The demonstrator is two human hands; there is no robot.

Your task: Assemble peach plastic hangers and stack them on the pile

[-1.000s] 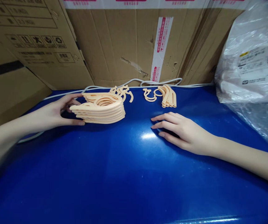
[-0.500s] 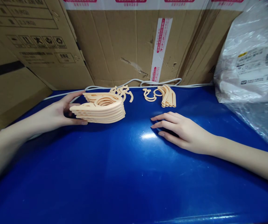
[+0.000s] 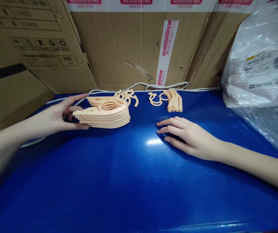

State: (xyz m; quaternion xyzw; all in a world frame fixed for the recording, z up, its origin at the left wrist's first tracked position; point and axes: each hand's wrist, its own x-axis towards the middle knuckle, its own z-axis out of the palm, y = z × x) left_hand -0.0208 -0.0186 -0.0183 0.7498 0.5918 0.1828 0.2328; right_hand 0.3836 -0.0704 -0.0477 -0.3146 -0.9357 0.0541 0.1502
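A stack of flat, curved beige plastic pieces (image 3: 107, 117), which look like folding hangers, lies on the blue tabletop (image 3: 119, 181). My left hand (image 3: 67, 113) is at the stack's left end, fingers and thumb spread to either side of it. The thumb lies along the lower near edge; whether it touches cannot be told. To the right, my right hand (image 3: 184, 134) rests on the table, holding nothing, with fingers apart. Beyond it sit a bundle of beige curved arms (image 3: 175, 101) and a beige hook piece (image 3: 155, 100). More beige hooks (image 3: 127, 95) lie behind the stack.
Cardboard boxes (image 3: 129, 42) stand along the back and left. A white cable (image 3: 119, 90) runs along the table's back edge. At the right is a clear plastic bag (image 3: 257, 77) with a labelled white roll-like thing inside.
My left hand has shifted slightly left, and its thumb has slid back a little along the stack. The stack and my right hand stay where they were.
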